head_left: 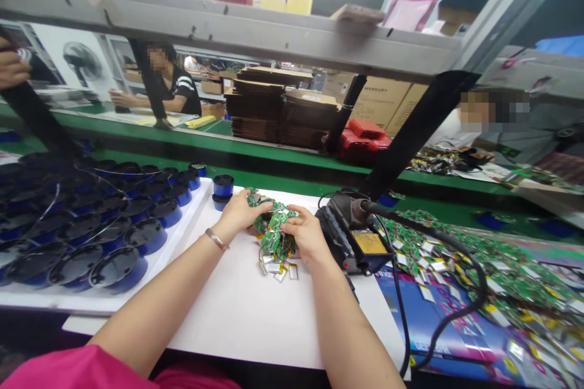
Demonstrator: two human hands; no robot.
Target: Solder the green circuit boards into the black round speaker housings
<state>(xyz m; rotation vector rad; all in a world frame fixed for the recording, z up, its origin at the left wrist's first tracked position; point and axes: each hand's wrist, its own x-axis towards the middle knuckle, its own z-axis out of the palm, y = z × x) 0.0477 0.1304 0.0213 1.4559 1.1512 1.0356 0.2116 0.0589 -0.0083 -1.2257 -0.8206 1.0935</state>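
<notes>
Circuit boards (272,228), small green ones tangled with wires, lie in a heap on the white work surface (237,304) right between my two hands. My left hand (239,214) rests on the left edge of the heap, fingers curled around a few boards, with a thin bracelet (216,239) on that wrist. My right hand (306,236) presses in from the right side, fingers bent and pinching at the boards near the middle of the pile, so both hands close on the same cluster. Several small silver battery cells (279,268) lie on the surface just below the heap, near my right thumb. Just beside my right hand stands a black soldering station (353,234), its thick cable (456,279) looping off to the right. Beyond it, many more green boards (479,267) are spread out. To my left, a tray (182,228) holds rows of round blue-and-black housings (116,267), and one more blue housing (223,189) stands apart near my left hand.
</notes>
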